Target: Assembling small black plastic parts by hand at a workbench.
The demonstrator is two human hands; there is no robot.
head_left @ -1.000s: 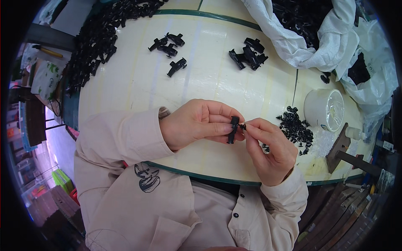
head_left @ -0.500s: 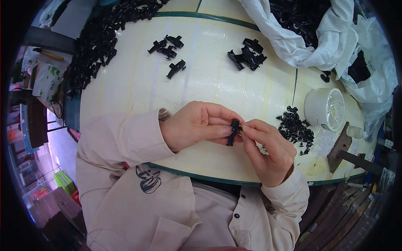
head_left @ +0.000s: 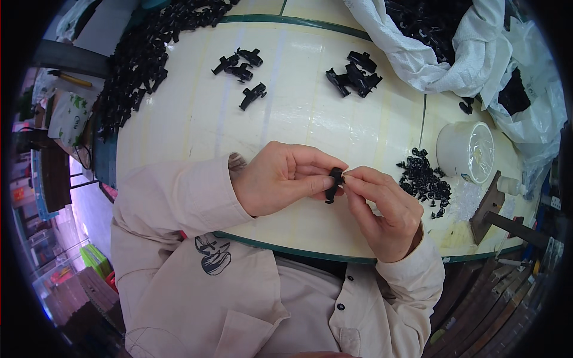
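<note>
Between the thumb and fingers of my left hand (head_left: 279, 179) is a black plastic clip-like part (head_left: 333, 187), held upright above the table. My right hand (head_left: 385, 206) is closed in a pinch against the right side of that part. A small black piece shows partly at its fingertips, mostly hidden by them. Right of this hand lies a pile of small black plastic pieces (head_left: 425, 179). Farther away, black parts of like shape rest in a left group (head_left: 240, 73) and a right group (head_left: 358, 79), with a single one (head_left: 253, 95) nearer me.
A large heap of black parts (head_left: 134, 65) lines the far left edge. At the far right, a white sack (head_left: 418, 65) holds more black parts. A white tape roll (head_left: 462, 152) and a metal bracket (head_left: 486, 209) stand on the right of the cream table (head_left: 197, 119).
The black part has turned and tilted slightly in my left fingers. My right fingertips have come a little closer against its side. The view has shifted slightly.
</note>
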